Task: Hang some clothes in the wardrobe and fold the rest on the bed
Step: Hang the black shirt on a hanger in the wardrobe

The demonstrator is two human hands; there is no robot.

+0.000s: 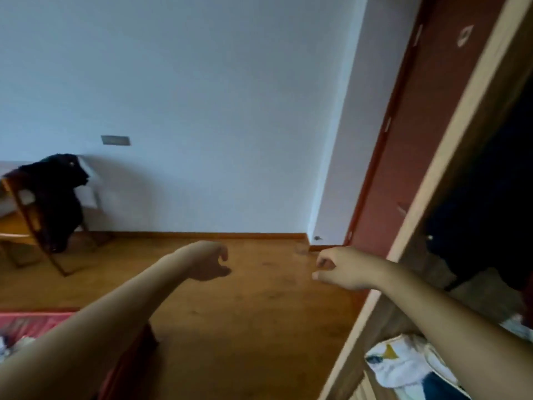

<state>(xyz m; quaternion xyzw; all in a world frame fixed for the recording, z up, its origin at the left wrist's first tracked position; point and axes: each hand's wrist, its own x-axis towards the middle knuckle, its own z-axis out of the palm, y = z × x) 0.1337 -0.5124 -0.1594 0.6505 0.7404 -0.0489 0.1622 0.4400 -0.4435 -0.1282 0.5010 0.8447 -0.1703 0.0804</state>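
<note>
My left hand reaches out over the wooden floor, its fingers loosely curled and holding nothing. My right hand is level with it, a little to the right, also curled and empty. The wardrobe stands open at the right edge, and a dark garment hangs inside it. White and blue clothes lie on a lower shelf there. The bed, with its red cover, shows at the bottom left, and a bit of light cloth rests on it.
A wooden chair draped with a dark garment stands against the wall at the left. A reddish-brown door lies beside the wardrobe. The wooden floor stretches between bed and wardrobe.
</note>
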